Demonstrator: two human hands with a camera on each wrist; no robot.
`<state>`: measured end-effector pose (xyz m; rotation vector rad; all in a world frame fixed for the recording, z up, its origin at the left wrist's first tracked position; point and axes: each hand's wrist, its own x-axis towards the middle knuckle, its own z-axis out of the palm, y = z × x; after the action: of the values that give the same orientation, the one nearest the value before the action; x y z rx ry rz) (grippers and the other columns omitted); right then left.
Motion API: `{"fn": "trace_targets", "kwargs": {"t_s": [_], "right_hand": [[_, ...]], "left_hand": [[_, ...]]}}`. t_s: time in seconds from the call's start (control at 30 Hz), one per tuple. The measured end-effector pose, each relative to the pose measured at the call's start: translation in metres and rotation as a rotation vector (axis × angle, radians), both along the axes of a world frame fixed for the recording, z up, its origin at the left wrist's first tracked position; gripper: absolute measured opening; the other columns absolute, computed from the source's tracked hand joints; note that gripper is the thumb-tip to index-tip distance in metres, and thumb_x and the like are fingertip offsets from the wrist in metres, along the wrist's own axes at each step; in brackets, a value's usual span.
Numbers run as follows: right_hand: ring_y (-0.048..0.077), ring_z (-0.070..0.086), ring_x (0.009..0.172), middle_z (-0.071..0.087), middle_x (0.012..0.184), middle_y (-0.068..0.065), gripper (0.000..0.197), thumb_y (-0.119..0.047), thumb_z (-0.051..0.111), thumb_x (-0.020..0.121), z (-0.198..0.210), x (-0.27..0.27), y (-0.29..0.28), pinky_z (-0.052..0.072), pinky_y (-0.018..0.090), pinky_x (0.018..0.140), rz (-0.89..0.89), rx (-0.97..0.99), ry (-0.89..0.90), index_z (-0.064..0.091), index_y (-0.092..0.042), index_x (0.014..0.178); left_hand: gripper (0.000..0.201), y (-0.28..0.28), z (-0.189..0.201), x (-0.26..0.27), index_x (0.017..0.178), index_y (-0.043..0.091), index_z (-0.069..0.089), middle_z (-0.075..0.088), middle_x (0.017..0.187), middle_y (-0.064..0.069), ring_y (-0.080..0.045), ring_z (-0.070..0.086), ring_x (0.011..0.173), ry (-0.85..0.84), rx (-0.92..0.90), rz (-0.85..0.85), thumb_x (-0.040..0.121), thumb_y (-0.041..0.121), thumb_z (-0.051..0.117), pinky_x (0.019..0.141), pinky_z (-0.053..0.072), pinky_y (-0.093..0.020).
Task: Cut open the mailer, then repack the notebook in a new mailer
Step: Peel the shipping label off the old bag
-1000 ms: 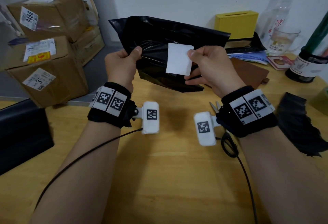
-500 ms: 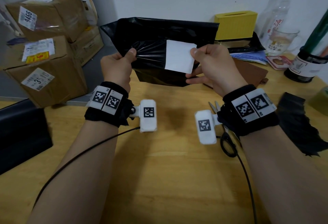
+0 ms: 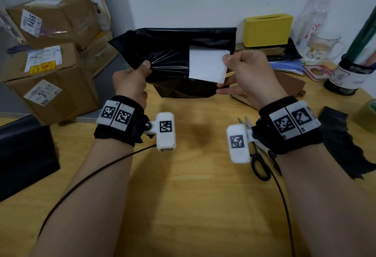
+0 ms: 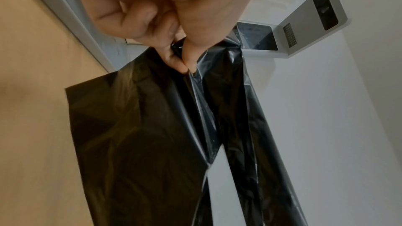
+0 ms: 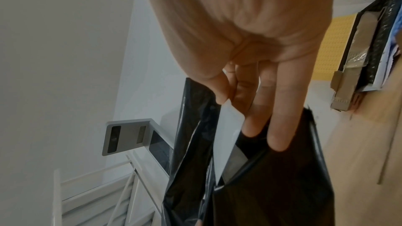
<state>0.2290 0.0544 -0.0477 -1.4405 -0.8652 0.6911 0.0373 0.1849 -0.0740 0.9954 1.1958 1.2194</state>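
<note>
Both hands hold a black plastic mailer (image 3: pixel 173 53) up above the wooden table (image 3: pixel 193 195) — the left hand (image 3: pixel 130 81) pinches its near layer between thumb and fingers, the right hand (image 3: pixel 248 75) pinches the corner bearing a white label (image 3: pixel 207 65). A brown notebook (image 3: pixel 289 85) lies on the table just behind the right hand; scissors (image 3: pixel 258 155) lie under the right wrist.

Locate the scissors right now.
In the head view the scissors lie on the wooden table, on the person's right, mostly hidden beneath the right wrist; only blade tips and black handle loops show.
</note>
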Motion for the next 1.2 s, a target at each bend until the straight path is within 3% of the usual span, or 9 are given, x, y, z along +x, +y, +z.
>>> {"fn": "trace_targets", "kwargs": {"t_s": [0.23, 0.4, 0.5, 0.67, 0.77, 0.9, 1.03, 1.1, 1.2], "right_hand": [[0.028, 0.071, 0.062, 0.064, 0.107, 0.02, 0.023, -0.021, 0.053, 0.105, 0.0, 0.0, 0.0, 0.064, 0.051, 0.065, -0.009, 0.009, -0.003, 0.053, -0.007, 0.087], [0.034, 0.064, 0.103, 0.048, 0.109, 0.014, 0.023, -0.022, 0.052, 0.105, 0.002, 0.001, 0.002, 0.064, 0.048, 0.067, -0.029, 0.093, -0.004, 0.051, -0.013, 0.084], [0.028, 0.059, 0.11, 0.05, 0.111, 0.012, 0.017, -0.021, 0.049, 0.106, 0.0, -0.003, 0.002, 0.064, 0.049, 0.073, 0.046, 0.102, -0.107, 0.048, -0.014, 0.09], [0.041, 0.059, 0.115, 0.059, 0.129, 0.024, 0.015, -0.028, 0.052, 0.096, 0.002, -0.012, 0.0, 0.051, 0.064, 0.093, 0.198, 0.128, -0.348, 0.051, -0.021, 0.083], [0.043, 0.058, 0.117, 0.063, 0.126, 0.026, 0.019, -0.035, 0.056, 0.09, 0.004, -0.013, -0.002, 0.045, 0.066, 0.101, 0.266, 0.137, -0.367, 0.047, -0.026, 0.075], [0.02, 0.064, 0.122, 0.074, 0.121, 0.008, 0.015, -0.017, 0.051, 0.089, 0.006, -0.012, -0.005, 0.044, 0.046, 0.094, 0.375, 0.246, -0.285, 0.042, -0.018, 0.077], [0.019, 0.066, 0.121, 0.075, 0.119, 0.004, 0.013, -0.008, 0.046, 0.089, 0.004, -0.012, -0.009, 0.044, 0.041, 0.092, 0.425, 0.294, -0.263, 0.043, -0.01, 0.076], [0.023, 0.066, 0.118, 0.076, 0.118, 0.001, 0.016, -0.009, 0.045, 0.088, 0.004, -0.014, -0.008, 0.045, 0.04, 0.089, 0.414, 0.26, -0.265, 0.043, -0.012, 0.073], [0.012, 0.069, 0.108, 0.076, 0.115, -0.002, 0.02, -0.01, 0.048, 0.089, 0.002, -0.014, -0.005, 0.048, 0.034, 0.08, 0.34, 0.144, -0.312, 0.046, -0.008, 0.069]], "left_hand": [[0.016, 0.004, -0.004, -0.003, 0.094, 0.011, 0.062, 0.066, 0.078, 0.004, -0.01, 0.039, 0.05, -0.023, 0.009, 0.025, 0.091, 0.025, 0.069, 0.041, 0.026, -0.019], [0.049, 0.002, 0.003, 0.0, 0.124, 0.018, 0.04, 0.059, 0.101, 0.002, -0.008, 0.064, 0.065, -0.002, -0.029, -0.043, 0.087, 0.025, 0.072, 0.041, 0.036, -0.015], [0.047, -0.005, 0.01, 0.004, 0.118, 0.023, 0.042, 0.054, 0.109, 0.001, -0.007, 0.061, 0.069, 0.14, 0.181, -0.077, 0.084, 0.021, 0.075, 0.044, 0.04, -0.021], [0.047, -0.019, 0.021, 0.013, 0.122, 0.037, 0.053, 0.061, 0.098, 0.001, -0.013, 0.064, 0.08, 0.308, 0.542, -0.209, 0.082, 0.021, 0.073, 0.065, 0.047, -0.026], [0.057, -0.02, 0.017, 0.015, 0.136, 0.039, 0.047, 0.06, 0.081, 0.0, -0.005, 0.057, 0.067, 0.37, 0.564, -0.318, 0.089, 0.015, 0.067, 0.065, 0.043, -0.022], [0.07, -0.022, 0.018, 0.016, 0.147, 0.035, 0.039, 0.051, 0.071, -0.003, -0.003, 0.047, 0.057, 0.441, 0.586, -0.379, 0.088, 0.009, 0.066, 0.059, 0.042, -0.012], [0.073, -0.026, 0.018, 0.02, 0.148, 0.033, 0.039, 0.059, 0.08, -0.004, -0.008, 0.051, 0.057, 0.579, 0.427, -0.406, 0.083, 0.008, 0.061, 0.054, 0.045, -0.017], [0.066, -0.031, 0.016, 0.022, 0.143, 0.033, 0.047, 0.067, 0.086, -0.009, -0.009, 0.051, 0.046, 0.679, 0.303, -0.449, 0.081, 0.013, 0.059, 0.045, 0.041, -0.02], [0.048, -0.04, 0.02, 0.023, 0.125, 0.031, 0.062, 0.061, 0.072, 0.0, -0.011, 0.052, 0.037, 0.707, 0.23, -0.523, 0.081, 0.013, 0.054, 0.042, 0.035, -0.019]]}}
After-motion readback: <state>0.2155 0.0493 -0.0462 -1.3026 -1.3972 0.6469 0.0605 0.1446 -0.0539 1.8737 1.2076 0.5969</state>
